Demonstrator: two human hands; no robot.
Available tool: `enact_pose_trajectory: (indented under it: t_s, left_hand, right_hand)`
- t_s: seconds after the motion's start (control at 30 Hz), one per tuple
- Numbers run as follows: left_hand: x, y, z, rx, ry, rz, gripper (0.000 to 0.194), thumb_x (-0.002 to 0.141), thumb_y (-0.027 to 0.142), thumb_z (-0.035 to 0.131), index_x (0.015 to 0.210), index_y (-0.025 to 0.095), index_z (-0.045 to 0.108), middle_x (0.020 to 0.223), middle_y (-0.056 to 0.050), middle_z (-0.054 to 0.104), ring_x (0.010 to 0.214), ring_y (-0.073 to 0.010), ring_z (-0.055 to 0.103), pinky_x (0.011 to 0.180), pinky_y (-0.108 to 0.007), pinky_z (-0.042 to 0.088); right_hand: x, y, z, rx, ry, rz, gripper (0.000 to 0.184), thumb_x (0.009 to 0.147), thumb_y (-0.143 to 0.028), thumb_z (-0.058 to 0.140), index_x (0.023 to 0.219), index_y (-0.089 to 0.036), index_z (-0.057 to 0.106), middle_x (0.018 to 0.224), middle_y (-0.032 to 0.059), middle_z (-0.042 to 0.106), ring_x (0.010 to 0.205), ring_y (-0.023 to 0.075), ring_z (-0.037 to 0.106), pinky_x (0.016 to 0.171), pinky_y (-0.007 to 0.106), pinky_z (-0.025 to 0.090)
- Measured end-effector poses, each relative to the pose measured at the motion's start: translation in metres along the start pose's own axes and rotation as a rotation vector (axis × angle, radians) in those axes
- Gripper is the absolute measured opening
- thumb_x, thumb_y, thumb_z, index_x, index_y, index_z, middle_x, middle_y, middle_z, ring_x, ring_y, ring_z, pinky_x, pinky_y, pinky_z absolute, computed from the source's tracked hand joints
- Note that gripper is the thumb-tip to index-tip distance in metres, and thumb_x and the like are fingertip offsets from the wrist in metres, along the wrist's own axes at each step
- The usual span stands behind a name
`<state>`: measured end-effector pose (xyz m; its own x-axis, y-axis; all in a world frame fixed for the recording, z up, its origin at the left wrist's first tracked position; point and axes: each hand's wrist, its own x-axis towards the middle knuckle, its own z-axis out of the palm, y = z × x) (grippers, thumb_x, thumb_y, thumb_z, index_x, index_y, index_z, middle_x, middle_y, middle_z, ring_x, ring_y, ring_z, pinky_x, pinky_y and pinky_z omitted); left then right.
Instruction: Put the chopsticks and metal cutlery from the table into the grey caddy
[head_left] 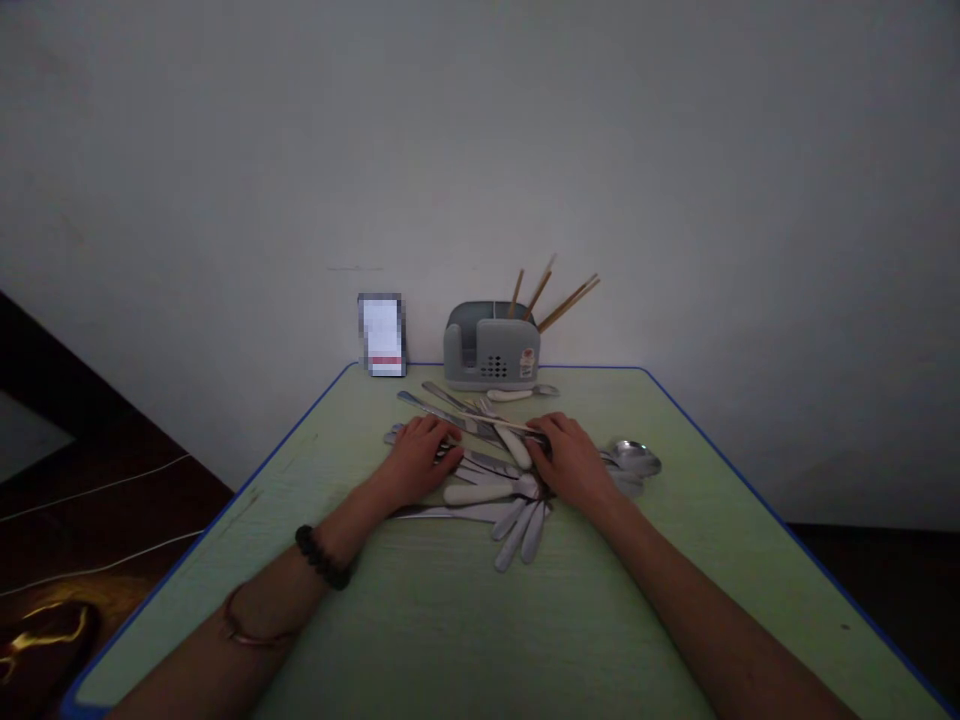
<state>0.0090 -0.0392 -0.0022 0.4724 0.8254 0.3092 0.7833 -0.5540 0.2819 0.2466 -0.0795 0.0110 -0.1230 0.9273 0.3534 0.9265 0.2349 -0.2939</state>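
Two hands in the loose cutlery, centre of frame. Saw left hand palm down over the pile's left side, fingers bent, thumb toward the blades; couldn't tell a grip from a light rest. Saw right hand over the right side, fingers curled near the right end of a pale thin stick; couldn't confirm a hold there either. Found cutlery heaped on the desk, between and around both hands: white-handled piece just below centre, flat metal handles fanned out lower down, spoons right of the right hand. Noted grey holder upper centre, chopsticks leaning out of its right side, white-handled spoon just in front. Noted phone left of holder, screen pixelated. Read the step as working both hands into the heap. Judged next move to need firm finger closure on one piece, then a straight lift to avoid dragging crossed neighbours.
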Motion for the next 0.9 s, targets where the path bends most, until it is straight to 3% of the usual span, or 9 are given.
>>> enact_pose_trajectory:
  t_s: [0.2,0.33,0.47,0.67,0.8,0.9]
  left_hand:
    - [-0.0003,0.0004,0.0002,-0.025,0.018,0.009,0.021,0.085,0.036,0.05,0.092,0.019,0.058,0.093,-0.007,0.058,0.09,-0.0248,0.051,0.082,-0.042,0.043]
    - [-0.0008,0.0012,-0.0003,-0.077,0.114,0.036,0.032,0.083,0.034,0.053,0.11,0.018,0.054,0.112,-0.011,0.054,0.106,-0.0268,0.049,0.092,-0.045,0.041]
    - [-0.0012,0.002,-0.0004,-0.11,0.096,0.132,0.047,0.084,0.032,0.053,0.129,0.02,0.044,0.128,-0.011,0.049,0.121,-0.0267,0.042,0.104,-0.047,0.033]
    - [-0.0024,0.0009,0.0041,-0.148,0.106,0.091,0.05,0.085,0.034,0.052,0.13,0.017,0.043,0.132,-0.014,0.047,0.126,-0.0271,0.039,0.106,-0.047,0.033]
    - [0.0002,0.0058,-0.0002,-0.218,0.157,0.129,0.052,0.087,0.027,0.048,0.136,0.02,0.034,0.139,-0.013,0.041,0.132,-0.0247,0.034,0.109,-0.048,0.029]
    - [0.0014,0.0096,-0.0052,-0.24,0.184,0.165,0.059,0.086,0.025,0.047,0.141,0.02,0.026,0.144,-0.013,0.035,0.135,-0.0244,0.03,0.11,-0.047,0.027]
  right_hand:
    - [0.0001,-0.0002,0.0011,0.0,-0.011,-0.004,0.027,0.088,-0.026,0.048,0.108,-0.016,0.063,0.108,0.0111,0.06,0.097,0.0214,0.053,0.089,0.034,0.04]
    - [-0.0001,-0.0003,0.0007,0.006,-0.023,-0.05,0.03,0.087,-0.028,0.051,0.112,-0.018,0.062,0.11,0.0106,0.06,0.097,0.0214,0.052,0.088,0.035,0.041]
    - [-0.0001,-0.001,-0.0009,0.013,-0.052,-0.106,0.037,0.087,-0.026,0.048,0.124,-0.022,0.056,0.111,0.0089,0.06,0.099,0.0204,0.052,0.09,0.034,0.039]
    - [0.0003,-0.004,-0.0024,0.004,-0.066,-0.134,0.04,0.088,-0.019,0.045,0.127,-0.02,0.054,0.111,0.0089,0.061,0.098,0.02,0.052,0.091,0.033,0.04]
    - [0.0001,-0.007,-0.0018,0.025,-0.045,-0.131,0.046,0.086,-0.012,0.044,0.132,-0.021,0.048,0.111,0.0081,0.061,0.098,0.0185,0.053,0.09,0.032,0.041]
    - [-0.0004,-0.0068,-0.001,0.013,-0.013,-0.075,0.05,0.086,-0.017,0.047,0.135,-0.021,0.043,0.115,0.0096,0.06,0.101,0.0205,0.053,0.09,0.034,0.041]
